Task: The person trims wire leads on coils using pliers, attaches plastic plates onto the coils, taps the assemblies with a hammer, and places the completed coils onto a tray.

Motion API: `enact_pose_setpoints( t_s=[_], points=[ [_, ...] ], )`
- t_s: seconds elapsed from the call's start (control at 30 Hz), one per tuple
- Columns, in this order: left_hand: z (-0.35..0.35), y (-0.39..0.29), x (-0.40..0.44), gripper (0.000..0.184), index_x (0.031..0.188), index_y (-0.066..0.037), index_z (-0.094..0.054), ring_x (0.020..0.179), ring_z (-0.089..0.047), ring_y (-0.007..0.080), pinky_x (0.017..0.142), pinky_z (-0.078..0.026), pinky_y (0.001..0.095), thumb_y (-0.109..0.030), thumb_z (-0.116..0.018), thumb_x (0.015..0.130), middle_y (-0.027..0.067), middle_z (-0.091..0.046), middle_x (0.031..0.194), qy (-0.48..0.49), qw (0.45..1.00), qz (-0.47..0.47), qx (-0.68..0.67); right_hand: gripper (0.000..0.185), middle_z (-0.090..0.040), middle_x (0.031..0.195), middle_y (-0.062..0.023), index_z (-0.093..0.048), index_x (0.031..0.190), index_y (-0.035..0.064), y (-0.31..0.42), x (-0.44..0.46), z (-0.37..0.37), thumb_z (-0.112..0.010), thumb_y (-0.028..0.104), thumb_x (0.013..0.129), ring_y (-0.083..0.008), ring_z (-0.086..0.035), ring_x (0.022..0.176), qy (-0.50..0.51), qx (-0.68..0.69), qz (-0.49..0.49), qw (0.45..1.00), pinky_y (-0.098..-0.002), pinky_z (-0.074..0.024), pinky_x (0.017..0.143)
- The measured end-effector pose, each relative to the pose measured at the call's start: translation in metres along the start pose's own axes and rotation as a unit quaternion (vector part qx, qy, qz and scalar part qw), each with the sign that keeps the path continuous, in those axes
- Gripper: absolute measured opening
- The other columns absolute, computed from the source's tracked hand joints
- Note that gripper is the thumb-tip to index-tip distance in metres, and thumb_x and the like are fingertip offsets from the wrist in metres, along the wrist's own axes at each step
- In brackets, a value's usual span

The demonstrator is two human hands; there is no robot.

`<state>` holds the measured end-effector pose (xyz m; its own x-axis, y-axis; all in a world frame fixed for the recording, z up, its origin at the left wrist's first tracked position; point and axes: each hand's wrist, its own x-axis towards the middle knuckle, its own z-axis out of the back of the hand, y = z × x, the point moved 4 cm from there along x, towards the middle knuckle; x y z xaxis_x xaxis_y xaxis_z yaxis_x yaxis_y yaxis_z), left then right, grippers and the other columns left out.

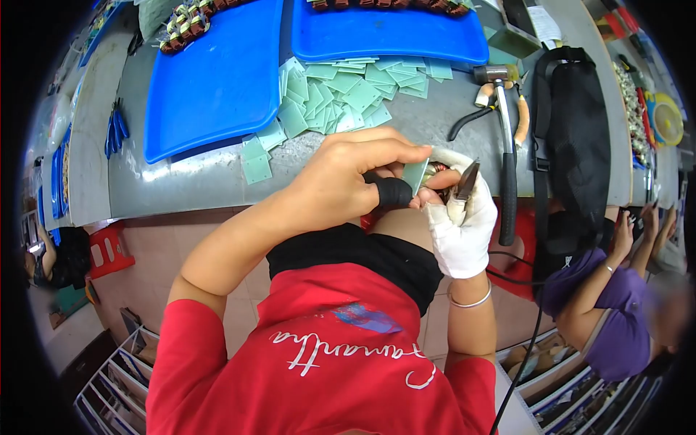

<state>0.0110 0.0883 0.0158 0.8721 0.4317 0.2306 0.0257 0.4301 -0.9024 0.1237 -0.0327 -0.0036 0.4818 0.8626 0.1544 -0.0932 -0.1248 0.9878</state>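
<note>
My left hand (362, 170), bare with a black wrap on the thumb, pinches a small light-green plate (415, 174) by its edge. Close against it is my right hand (464, 228), in a white glove with bare fingertips. Its fingers are closed around a dark, pointed metal tool (468, 181) whose tip angles upward; the exact kind is unclear. Between both hands sits a small part with red and brown windings (435, 172), mostly covered by fingers. Both hands are over the bench's front edge, above my lap.
Loose green plates (326, 94) lie heaped beside two blue trays (210, 87) (391, 32) with wound parts. To the right are a hammer (506, 145), pliers (471, 122) and a black bag (576, 130). Blue-handled cutters (116, 130) lie left. A person in purple (609, 319) sits at right.
</note>
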Motion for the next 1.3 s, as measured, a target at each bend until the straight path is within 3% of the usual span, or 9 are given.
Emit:
enact_pose_setpoints(
  t_s=[0.1, 0.27, 0.4, 0.6, 0.67, 0.8, 0.97, 1.03, 1.3],
  points=[
    [0.0, -0.001, 0.001, 0.044, 0.115, -0.004, -0.067, 0.077, -0.062, 0.0128, 0.068, -0.052, 0.0243, -0.002, -0.077, 0.072, 0.0084, -0.066, 0.097, 0.001, 1.0, -0.003, -0.003, 0.012, -0.06, 0.104, -0.0149, -0.056, 0.089, -0.0008, -0.004, -0.001, 0.004, -0.063, -0.004, 0.081, -0.0164, -0.065, 0.07, -0.018, 0.034, -0.044, 0.998, -0.0278, -0.0523, 0.065],
    [-0.001, 0.001, -0.002, 0.045, 0.115, -0.004, -0.067, 0.079, -0.062, 0.0135, 0.068, -0.052, 0.0247, -0.002, -0.078, 0.072, 0.008, -0.065, 0.099, 0.012, 1.0, 0.005, -0.004, 0.012, -0.06, 0.1, -0.0141, -0.056, 0.089, -0.0006, 0.0, 0.003, 0.006, -0.064, -0.002, 0.081, -0.0176, -0.065, 0.069, 0.038, -0.057, -0.001, 0.998, -0.0293, -0.0522, 0.065],
    [-0.003, 0.0, -0.003, 0.045, 0.116, -0.004, -0.066, 0.081, -0.062, 0.014, 0.069, -0.052, 0.025, -0.001, -0.077, 0.072, 0.0079, -0.064, 0.1, 0.006, 1.0, 0.001, -0.004, 0.012, -0.059, 0.098, -0.0145, -0.056, 0.089, -0.0003, 0.001, 0.004, 0.005, -0.064, -0.002, 0.081, -0.0189, -0.065, 0.069, 0.033, -0.02, -0.009, 0.999, -0.0299, -0.0519, 0.064],
    [-0.005, -0.001, -0.003, 0.045, 0.116, -0.004, -0.066, 0.082, -0.062, 0.015, 0.069, -0.051, 0.0257, 0.001, -0.075, 0.073, 0.0084, -0.065, 0.099, 0.011, 1.0, -0.003, 0.005, 0.015, -0.059, 0.097, -0.012, -0.057, 0.094, -0.0018, 0.004, 0.003, 0.006, -0.063, -0.003, 0.081, -0.0169, -0.064, 0.068, 0.063, -0.084, 0.057, 0.993, -0.0289, -0.0518, 0.064],
    [-0.004, -0.002, -0.001, 0.045, 0.117, -0.004, -0.066, 0.081, -0.062, 0.0152, 0.068, -0.051, 0.0258, 0.001, -0.075, 0.073, 0.0086, -0.065, 0.099, 0.014, 1.0, -0.006, 0.011, 0.02, -0.059, 0.095, -0.0084, -0.057, 0.1, -0.0022, 0.0, 0.001, 0.007, -0.065, -0.001, 0.081, -0.0133, -0.062, 0.073, 0.01, 0.057, -0.066, 0.996, -0.0275, -0.0509, 0.066],
    [-0.005, -0.003, 0.004, 0.046, 0.116, -0.003, -0.066, 0.082, -0.063, 0.0178, 0.069, -0.051, 0.0267, 0.002, -0.074, 0.072, 0.0103, -0.066, 0.1, 0.007, 0.999, -0.03, 0.017, 0.02, -0.06, 0.091, -0.0045, -0.059, 0.102, -0.0008, 0.006, 0.003, 0.017, -0.065, -0.001, 0.083, -0.0077, -0.055, 0.077, -0.012, 0.028, -0.17, 0.985, -0.0229, -0.0456, 0.067],
    [-0.002, -0.003, 0.003, 0.044, 0.114, -0.001, -0.066, 0.089, -0.066, 0.0237, 0.073, -0.053, 0.0293, 0.004, -0.073, 0.071, 0.0132, -0.067, 0.103, 0.01, 0.996, -0.06, 0.058, 0.014, -0.06, 0.082, -0.0031, -0.059, 0.097, -0.0003, 0.003, 0.014, 0.014, -0.064, -0.001, 0.083, -0.0074, -0.055, 0.071, 0.045, 0.031, -0.151, 0.987, -0.0225, -0.0462, 0.066],
    [-0.002, -0.003, 0.002, 0.042, 0.112, 0.001, -0.066, 0.094, -0.066, 0.0267, 0.078, -0.054, 0.0309, 0.005, -0.073, 0.071, 0.0147, -0.067, 0.104, 0.006, 0.995, -0.078, 0.058, 0.012, -0.06, 0.081, -0.0032, -0.058, 0.094, -0.0006, 0.003, 0.017, 0.013, -0.063, -0.002, 0.083, -0.0079, -0.056, 0.069, 0.079, 0.003, -0.091, 0.993, -0.022, -0.0465, 0.065],
    [-0.009, -0.003, 0.004, 0.037, 0.109, 0.002, -0.066, 0.099, -0.066, 0.0284, 0.084, -0.054, 0.033, 0.004, -0.072, 0.073, 0.0158, -0.067, 0.106, 0.018, 0.994, -0.093, 0.048, 0.013, -0.06, 0.081, -0.0052, -0.056, 0.094, -0.0007, 0.005, 0.011, 0.011, -0.063, -0.002, 0.084, -0.0088, -0.057, 0.068, 0.034, 0.116, -0.141, 0.983, -0.0224, -0.0476, 0.065]
  ],
)
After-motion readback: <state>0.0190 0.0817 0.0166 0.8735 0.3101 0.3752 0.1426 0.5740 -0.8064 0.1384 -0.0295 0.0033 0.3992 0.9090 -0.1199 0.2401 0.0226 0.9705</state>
